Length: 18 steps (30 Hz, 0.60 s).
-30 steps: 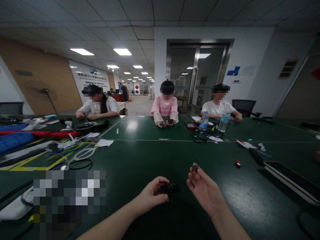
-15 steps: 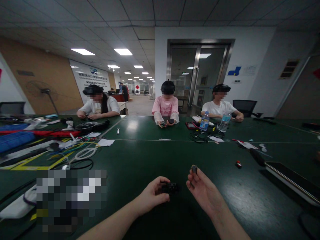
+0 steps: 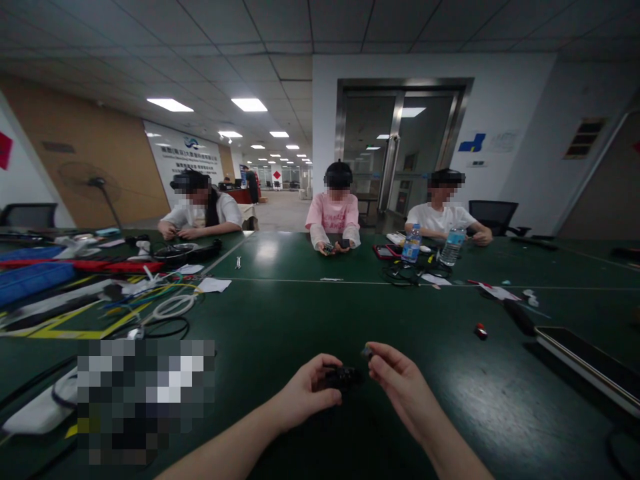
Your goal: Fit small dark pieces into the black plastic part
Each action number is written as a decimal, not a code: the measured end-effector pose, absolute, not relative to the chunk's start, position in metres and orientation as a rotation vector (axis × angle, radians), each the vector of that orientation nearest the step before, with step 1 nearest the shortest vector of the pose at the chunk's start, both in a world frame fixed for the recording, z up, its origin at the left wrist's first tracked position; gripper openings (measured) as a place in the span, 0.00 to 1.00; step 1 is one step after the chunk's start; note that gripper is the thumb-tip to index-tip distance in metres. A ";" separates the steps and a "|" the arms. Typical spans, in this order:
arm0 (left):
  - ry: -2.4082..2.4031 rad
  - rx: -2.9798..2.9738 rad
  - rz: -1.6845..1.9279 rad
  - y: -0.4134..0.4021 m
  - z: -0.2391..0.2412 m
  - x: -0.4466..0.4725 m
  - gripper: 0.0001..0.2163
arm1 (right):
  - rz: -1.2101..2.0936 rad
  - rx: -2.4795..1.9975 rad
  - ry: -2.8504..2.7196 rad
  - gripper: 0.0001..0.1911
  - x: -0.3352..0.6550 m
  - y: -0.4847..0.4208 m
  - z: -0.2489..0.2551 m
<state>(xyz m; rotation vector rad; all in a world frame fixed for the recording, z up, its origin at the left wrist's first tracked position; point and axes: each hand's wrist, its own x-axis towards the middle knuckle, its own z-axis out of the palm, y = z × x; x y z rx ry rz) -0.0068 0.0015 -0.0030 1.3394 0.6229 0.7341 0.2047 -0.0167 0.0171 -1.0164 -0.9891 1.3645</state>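
My left hand (image 3: 306, 390) is closed around a small black part (image 3: 344, 377), held just above the green table (image 3: 280, 320). My right hand (image 3: 400, 387) pinches a tiny dark piece (image 3: 367, 351) between its fingertips, right beside the black part. Both hands sit close together at the near middle of the table.
Three people sit across the table handling small items. Coloured cables and a white coil (image 3: 173, 307) lie at the left, with blue trays (image 3: 30, 280) behind. Two water bottles (image 3: 411, 243) stand at the far side. A small red item (image 3: 481, 330) and a flat dark slab (image 3: 585, 360) lie at the right.
My right hand has turned over and moved left, bringing the tiny piece from open air to beside the black part. The left hand stays put.
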 end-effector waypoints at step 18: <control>0.668 1.297 0.760 0.002 -0.005 -0.003 0.21 | 0.918 -1.288 -1.866 0.08 0.188 -0.026 0.028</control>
